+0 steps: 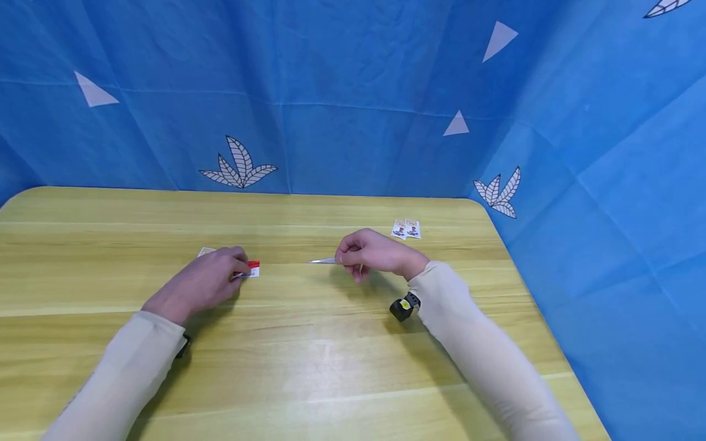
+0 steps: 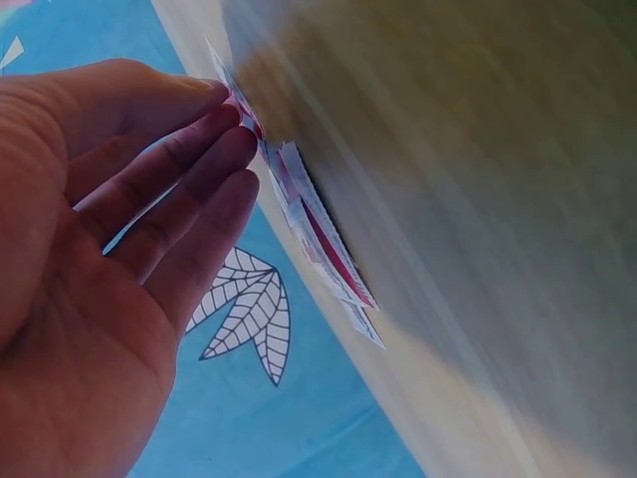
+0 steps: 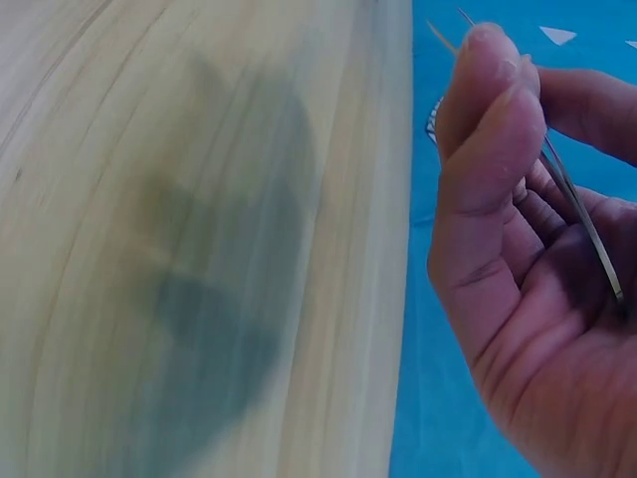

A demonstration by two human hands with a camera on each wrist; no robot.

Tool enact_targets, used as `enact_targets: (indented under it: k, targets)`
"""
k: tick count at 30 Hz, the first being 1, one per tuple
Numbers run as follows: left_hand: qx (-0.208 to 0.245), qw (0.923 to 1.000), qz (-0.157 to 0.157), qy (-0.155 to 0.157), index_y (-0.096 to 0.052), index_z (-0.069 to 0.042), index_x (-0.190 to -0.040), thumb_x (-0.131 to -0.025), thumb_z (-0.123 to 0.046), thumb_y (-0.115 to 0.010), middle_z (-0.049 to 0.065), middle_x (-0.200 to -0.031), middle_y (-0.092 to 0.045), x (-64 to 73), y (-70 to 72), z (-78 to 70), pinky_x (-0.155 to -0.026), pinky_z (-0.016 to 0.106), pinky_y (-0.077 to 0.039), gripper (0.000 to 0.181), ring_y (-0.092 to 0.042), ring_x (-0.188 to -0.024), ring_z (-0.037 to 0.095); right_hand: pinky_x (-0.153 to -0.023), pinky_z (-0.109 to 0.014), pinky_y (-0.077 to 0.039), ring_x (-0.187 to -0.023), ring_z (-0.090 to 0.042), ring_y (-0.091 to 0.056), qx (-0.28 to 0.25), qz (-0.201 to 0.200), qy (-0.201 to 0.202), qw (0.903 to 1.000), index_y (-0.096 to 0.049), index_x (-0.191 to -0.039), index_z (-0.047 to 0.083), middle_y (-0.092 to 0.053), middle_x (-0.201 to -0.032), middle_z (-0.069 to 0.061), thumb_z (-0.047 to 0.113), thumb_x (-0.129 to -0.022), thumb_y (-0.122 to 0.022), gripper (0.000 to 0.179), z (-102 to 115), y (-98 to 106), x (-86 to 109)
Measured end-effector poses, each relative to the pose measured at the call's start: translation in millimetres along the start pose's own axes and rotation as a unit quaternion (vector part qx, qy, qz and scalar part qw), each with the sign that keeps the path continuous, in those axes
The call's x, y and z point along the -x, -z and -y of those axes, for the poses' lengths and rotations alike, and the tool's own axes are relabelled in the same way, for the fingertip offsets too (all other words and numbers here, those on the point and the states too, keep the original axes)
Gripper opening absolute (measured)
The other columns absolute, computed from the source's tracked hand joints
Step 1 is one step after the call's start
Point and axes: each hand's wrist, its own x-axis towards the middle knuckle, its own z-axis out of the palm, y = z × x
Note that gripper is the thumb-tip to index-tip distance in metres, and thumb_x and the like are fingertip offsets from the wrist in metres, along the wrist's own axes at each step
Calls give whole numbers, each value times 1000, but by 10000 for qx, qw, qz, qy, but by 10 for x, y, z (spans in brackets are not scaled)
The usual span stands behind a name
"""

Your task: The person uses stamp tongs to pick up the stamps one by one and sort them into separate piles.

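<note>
My left hand [image 1: 212,278] is low over the table at left, among several small paper stamps. Thumb and fingertips meet at the edge of one stamp in the left wrist view and pinch it. Beside them lie more stamps [image 2: 323,239] with toothed edges and a red band; a red and white stamp [image 1: 254,269] shows past the fingers in the head view. Between thumb and forefinger, my right hand [image 1: 377,252] grips thin metal tweezers [image 3: 582,209], raised over the table. Their pointed tips [image 1: 320,261] face left, toward the stamps.
Two stamps [image 1: 406,228] lie side by side on the wooden table [image 1: 309,355], beyond my right hand. A pale corner of another stamp [image 1: 206,251] shows behind the left hand. Blue patterned cloth [image 1: 353,147] stands along the far and right edges.
</note>
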Motion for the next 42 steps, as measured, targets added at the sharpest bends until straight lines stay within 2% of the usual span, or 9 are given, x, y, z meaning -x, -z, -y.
enact_targets:
  k: [4, 13, 18, 24, 42]
  targets:
    - [33, 10000, -2, 33, -76, -3, -97, -85, 2, -71, 10, -102, -62, -7, -4, -1, -83, 45, -53, 14, -60, -90, 27, -57, -36, -51, -57, -20, -57, -139, 35, -28, 9999, -61, -106, -12, -59, -72, -11, 9, -99, -53, 24, 53, -60, -106]
    - [-3, 9995, 45, 306, -77, -3, -99, -84, 1, -72, 11, -105, -62, -29, -16, -21, -86, 46, -53, 16, -60, -91, 28, -56, -32, -51, -54, -17, -57, -104, -17, -101, 9999, -63, -104, -12, -58, -69, -7, 11, -98, -56, 24, 143, -189, -391]
    - [4, 9995, 34, 314, -77, -3, -99, -84, 1, -72, 11, -105, -61, -31, -20, -41, -85, 46, -53, 16, -60, -91, 28, -53, -30, -50, -53, -16, -56, -165, 11, -119, 9998, -64, -103, -11, -57, -68, -8, 11, -99, -56, 23, 143, -283, -508]
    - [-9, 9996, 9, 293, -77, -3, -100, -85, 1, -72, 11, -106, -61, -33, -2, -57, -86, 47, -52, 16, -60, -92, 29, -51, -26, -49, -53, -15, -55, -273, 66, -165, 9995, -65, -102, -10, -57, -68, -8, 8, -98, -56, 21, 119, -357, -585]
    - [18, 9994, -65, 340, -77, -4, -98, -85, 1, -71, 10, -105, -62, -30, 8, -80, -84, 46, -53, 15, -61, -90, 27, -51, -27, -48, -52, -17, -55, -448, 259, -215, 9984, -65, -98, -7, -57, -71, -9, 9, -99, -57, 18, 107, -432, -696]
